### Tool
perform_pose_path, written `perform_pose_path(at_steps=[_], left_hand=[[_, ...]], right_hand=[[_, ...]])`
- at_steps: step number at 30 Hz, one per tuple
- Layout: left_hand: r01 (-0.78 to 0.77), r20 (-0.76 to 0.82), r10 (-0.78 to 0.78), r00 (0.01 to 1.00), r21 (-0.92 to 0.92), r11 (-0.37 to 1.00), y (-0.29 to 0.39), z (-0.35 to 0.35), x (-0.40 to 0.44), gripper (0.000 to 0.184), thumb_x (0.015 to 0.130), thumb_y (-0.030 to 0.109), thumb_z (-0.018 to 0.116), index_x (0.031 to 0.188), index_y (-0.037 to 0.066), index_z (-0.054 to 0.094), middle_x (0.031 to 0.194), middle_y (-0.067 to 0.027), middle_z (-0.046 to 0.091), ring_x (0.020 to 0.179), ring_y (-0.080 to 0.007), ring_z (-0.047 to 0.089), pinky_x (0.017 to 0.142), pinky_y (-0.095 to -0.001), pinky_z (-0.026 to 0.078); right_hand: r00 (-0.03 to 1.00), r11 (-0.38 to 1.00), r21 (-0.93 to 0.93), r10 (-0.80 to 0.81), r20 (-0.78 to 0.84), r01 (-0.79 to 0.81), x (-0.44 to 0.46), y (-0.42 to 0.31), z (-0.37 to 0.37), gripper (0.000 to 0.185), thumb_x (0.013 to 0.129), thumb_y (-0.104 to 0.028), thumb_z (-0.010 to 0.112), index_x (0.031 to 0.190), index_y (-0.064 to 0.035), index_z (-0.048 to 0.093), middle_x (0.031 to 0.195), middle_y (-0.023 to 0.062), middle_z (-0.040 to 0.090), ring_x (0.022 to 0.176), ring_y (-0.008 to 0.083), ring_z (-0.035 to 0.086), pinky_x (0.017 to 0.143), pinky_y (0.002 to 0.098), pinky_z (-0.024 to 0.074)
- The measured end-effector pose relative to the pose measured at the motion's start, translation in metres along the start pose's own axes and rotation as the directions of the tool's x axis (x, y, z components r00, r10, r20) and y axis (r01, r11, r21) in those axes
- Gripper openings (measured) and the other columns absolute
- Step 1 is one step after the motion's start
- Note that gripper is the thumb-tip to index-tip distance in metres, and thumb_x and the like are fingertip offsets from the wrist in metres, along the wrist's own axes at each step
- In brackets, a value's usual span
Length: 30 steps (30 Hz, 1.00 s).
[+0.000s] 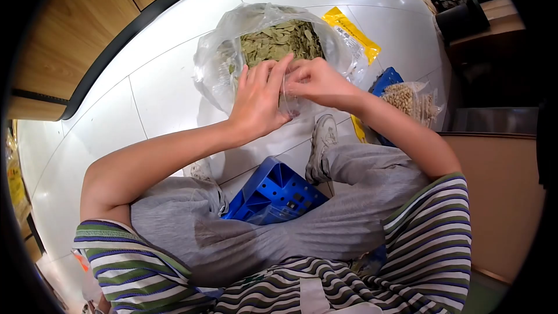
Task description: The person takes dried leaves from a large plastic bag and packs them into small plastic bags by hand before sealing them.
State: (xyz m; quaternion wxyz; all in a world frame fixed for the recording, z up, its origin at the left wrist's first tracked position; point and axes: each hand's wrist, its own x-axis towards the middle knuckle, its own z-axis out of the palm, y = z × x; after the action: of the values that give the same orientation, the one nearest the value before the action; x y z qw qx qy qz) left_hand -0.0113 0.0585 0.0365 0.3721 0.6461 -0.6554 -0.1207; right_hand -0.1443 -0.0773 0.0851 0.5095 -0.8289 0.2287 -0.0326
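A large clear plastic bag (211, 63) stands wide-mouthed on the floor, holding a heap of dried bay leaves (276, 43). Over its near rim, my left hand (258, 96) has its fingers stretched upward and its thumb lower down, with a small clear plastic bag (287, 103) between them. My right hand (317, 81) meets it from the other side, fingers bent and pinched at the same thin plastic. The exact grip on the film is partly hidden by the fingers.
Between my legs sits a blue plastic crate (270, 192). At right, a bag of round beige pieces (404, 99) rests on another blue crate (385, 80). A yellow packet (354, 34) lies behind the large bag. Wooden cabinets (75, 23) border the left, a cardboard box (494, 197) the right.
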Motion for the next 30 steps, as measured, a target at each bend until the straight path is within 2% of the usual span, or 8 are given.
perform_pose_path(at_steps=[7,10,13,16,22,25,28,30], left_hand=[[0.001,-0.021,-0.001,1.000,0.004,1.000,0.000,0.000,0.000,0.108,0.064,0.027,0.089,0.151,0.012,0.028,0.126,-0.0141,0.046,0.124,-0.0335,0.045,0.108,-0.0624,0.029],[0.015,0.004,-0.015,1.000,-0.017,1.000,-0.001,0.000,-0.002,0.108,0.065,0.028,0.089,0.151,0.012,0.027,0.129,-0.0156,0.046,0.125,-0.0364,0.044,0.109,-0.0560,0.029],[0.016,0.010,-0.015,1.000,-0.038,0.999,-0.003,-0.001,-0.001,0.109,0.064,0.029,0.089,0.151,0.012,0.027,0.127,-0.0143,0.047,0.124,-0.0343,0.045,0.109,-0.0586,0.029],[0.011,-0.002,-0.011,1.000,-0.018,1.000,-0.007,-0.002,0.000,0.109,0.064,0.029,0.090,0.152,0.012,0.028,0.125,-0.0131,0.047,0.123,-0.0324,0.045,0.108,-0.0611,0.028],[0.018,0.014,-0.018,1.000,-0.011,1.000,-0.010,0.002,-0.004,0.109,0.064,0.030,0.089,0.152,0.012,0.027,0.125,-0.0146,0.048,0.124,-0.0328,0.046,0.109,-0.0583,0.029],[0.112,0.027,-0.111,0.993,-0.040,0.993,-0.024,0.001,-0.004,0.109,0.064,0.030,0.089,0.151,0.010,0.027,0.125,-0.0168,0.049,0.122,-0.0348,0.048,0.109,-0.0518,0.033],[0.200,0.026,-0.199,0.980,-0.077,0.977,-0.044,-0.002,-0.011,0.109,0.064,0.030,0.089,0.151,0.008,0.026,0.126,-0.0201,0.050,0.119,-0.0379,0.050,0.107,-0.0458,0.038],[0.248,0.100,-0.236,0.966,-0.124,0.961,-0.056,-0.003,-0.018,0.108,0.066,0.029,0.088,0.151,0.006,0.025,0.132,-0.0225,0.047,0.123,-0.0392,0.048,0.108,-0.0439,0.039]], right_hand=[[0.991,0.992,-0.109,0.069,0.118,-0.056,-0.001,-0.007,-0.005,0.017,0.076,-0.015,0.072,0.073,0.0011,0.072,0.079,0.0075,0.067,0.066,0.0138,0.061,0.061,0.0290,0.0474],[0.999,0.999,-0.003,-0.036,-0.027,0.036,0.002,0.000,0.013,0.016,0.076,-0.015,0.072,0.073,-0.0001,0.073,0.077,0.0073,0.068,0.065,0.0132,0.060,0.060,0.0288,0.0468],[0.984,0.986,-0.053,0.162,0.068,-0.158,0.001,-0.012,0.006,0.015,0.077,-0.014,0.070,0.075,0.0003,0.073,0.075,0.0075,0.067,0.065,0.0130,0.061,0.060,0.0292,0.0469],[0.974,0.990,-0.023,0.140,0.178,-0.138,0.001,-0.010,-0.008,0.016,0.078,-0.014,0.069,0.076,0.0004,0.073,0.074,0.0068,0.067,0.066,0.0123,0.060,0.059,0.0287,0.0465],[0.996,0.999,-0.020,0.028,0.085,-0.026,0.002,0.006,0.014,0.021,0.082,-0.019,0.071,0.077,0.0010,0.072,0.074,0.0038,0.065,0.063,0.0086,0.056,0.056,0.0267,0.0436],[0.980,0.982,0.092,0.153,0.130,-0.165,0.005,0.005,-0.004,0.021,0.089,-0.021,0.071,0.086,-0.0002,0.072,0.098,0.0046,0.065,0.078,0.0110,0.060,0.072,0.0271,0.0488],[0.963,0.942,0.244,0.257,-0.086,-0.230,0.017,0.027,-0.017,0.022,0.087,-0.020,0.067,0.087,0.0009,0.072,0.073,0.0022,0.064,0.065,0.0093,0.057,0.059,0.0269,0.0473],[0.976,0.978,-0.008,0.206,-0.073,-0.207,0.031,0.065,-0.029,0.021,0.087,-0.019,0.065,0.090,0.0001,0.072,0.075,0.0058,0.067,0.065,0.0141,0.061,0.063,0.0297,0.0505]])
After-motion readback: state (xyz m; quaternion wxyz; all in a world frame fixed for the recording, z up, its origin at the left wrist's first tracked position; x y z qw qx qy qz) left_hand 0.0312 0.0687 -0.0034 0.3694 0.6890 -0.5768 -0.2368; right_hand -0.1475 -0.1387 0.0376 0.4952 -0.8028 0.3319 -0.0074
